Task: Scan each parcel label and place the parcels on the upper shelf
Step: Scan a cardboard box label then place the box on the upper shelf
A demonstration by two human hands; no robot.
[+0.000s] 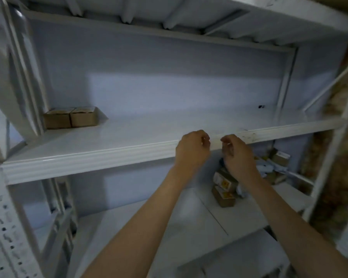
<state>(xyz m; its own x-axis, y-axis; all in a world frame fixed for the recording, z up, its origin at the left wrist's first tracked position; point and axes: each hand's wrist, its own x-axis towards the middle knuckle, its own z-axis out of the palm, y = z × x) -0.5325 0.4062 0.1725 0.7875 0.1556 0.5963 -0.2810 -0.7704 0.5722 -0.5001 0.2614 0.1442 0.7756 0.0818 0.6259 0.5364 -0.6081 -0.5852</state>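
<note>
At frame centre, left hand [192, 149] and right hand [236, 155] are held empty, fingers loosely curled, before the upper shelf [109, 157]; parcels [224, 189] are stacked directly below, nearer the right hand.

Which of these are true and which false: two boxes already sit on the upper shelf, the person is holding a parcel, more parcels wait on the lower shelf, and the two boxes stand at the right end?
1. Two brown boxes sit side by side on the upper shelf. True.
2. The person is holding a parcel. False: the left hand and right hand hold nothing, their fingers loosely curled near the shelf's front edge.
3. More parcels lie piled on the lower shelf, towards its right. True.
4. The two boxes stand at the right end of the upper shelf. False: they stand at its left end, near the back.
</note>
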